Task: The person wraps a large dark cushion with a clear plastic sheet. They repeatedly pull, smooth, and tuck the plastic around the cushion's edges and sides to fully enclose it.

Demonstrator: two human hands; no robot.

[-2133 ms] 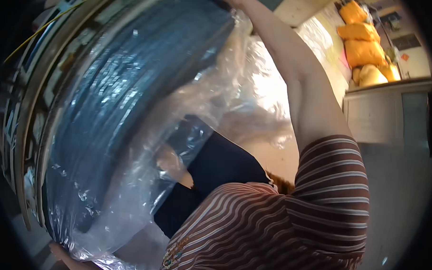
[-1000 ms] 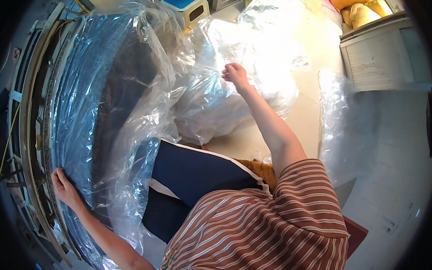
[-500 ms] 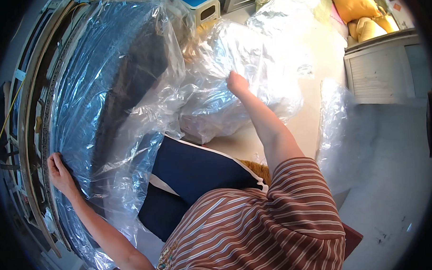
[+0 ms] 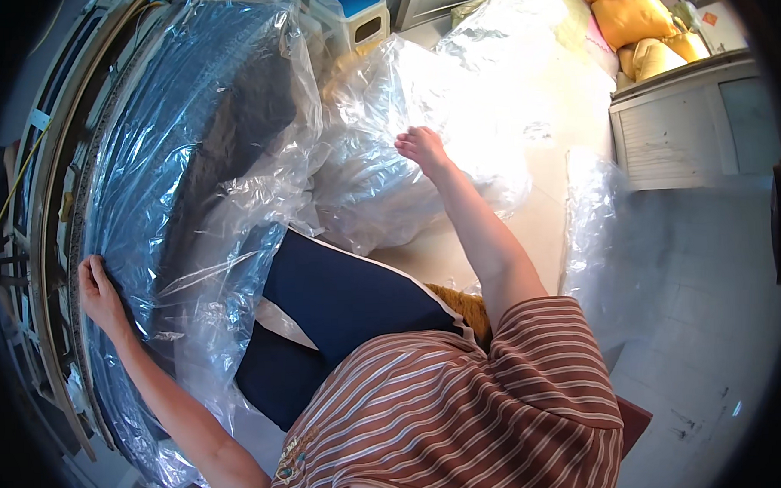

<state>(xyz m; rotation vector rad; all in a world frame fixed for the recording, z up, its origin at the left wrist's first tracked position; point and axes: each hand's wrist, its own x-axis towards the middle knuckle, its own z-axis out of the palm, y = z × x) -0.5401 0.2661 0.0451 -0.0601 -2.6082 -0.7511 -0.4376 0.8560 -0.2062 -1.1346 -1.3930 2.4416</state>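
A large clear plastic sheet (image 4: pixel 189 148) drapes over the long dark surface on the left and across my lap. At its left edge my left hand (image 4: pixel 101 297) is closed, its fingers pinching the film beside a speckled rim. My right hand (image 4: pixel 422 148) hovers over a crumpled heap of clear plastic film (image 4: pixel 363 193), fingers loosely bent and apart, with nothing visible gripped in them. Bright glare washes out much of that heap on its far right. My legs in dark blue trousers (image 4: pixel 357 284) show beneath the film.
Long rails and slats of a frame (image 4: pixel 42 256) curve along the left. A white and blue plastic stool (image 4: pixel 354 21) stands at the far side. Yellow bundles (image 4: pixel 632 20) lie above a grey cabinet (image 4: pixel 675 135) at far right. Another strip of film (image 4: pixel 589 220) lies on the floor.
My right hand has loosened from a fist, its fingers now apart, and moved slightly left. My left hand remains at the sheet's left edge. The whole view has shifted a little.
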